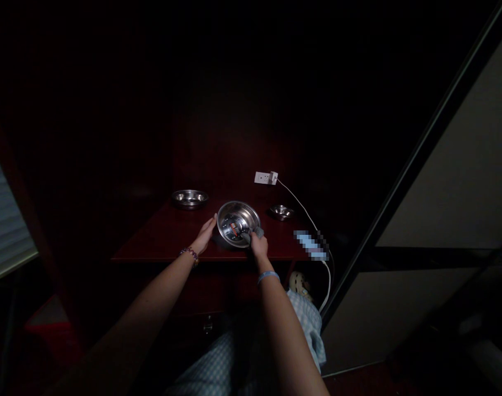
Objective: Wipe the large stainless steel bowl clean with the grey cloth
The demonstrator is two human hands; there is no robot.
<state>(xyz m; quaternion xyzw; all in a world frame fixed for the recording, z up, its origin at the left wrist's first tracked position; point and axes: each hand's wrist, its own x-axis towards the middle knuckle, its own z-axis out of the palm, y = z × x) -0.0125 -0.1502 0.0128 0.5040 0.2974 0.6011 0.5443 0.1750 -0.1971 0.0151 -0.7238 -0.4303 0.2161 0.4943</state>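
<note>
A shiny steel bowl (236,221) is tilted toward me on a dark red wooden shelf (160,242). Small dark and orange items lie inside it; I cannot make out what they are. My right hand (258,243) is closed on the bowl's near right rim, together with a small grey object at the fingertips. My left hand (205,234) lies just left of the bowl with its fingers stretched out, nearly touching the rim, holding nothing.
A second steel bowl (189,198) sits at the back left, a smaller one (281,212) at the back right. A white charger (266,177) is plugged into the back wall, its cable (304,212) trailing down right. The surroundings are very dark.
</note>
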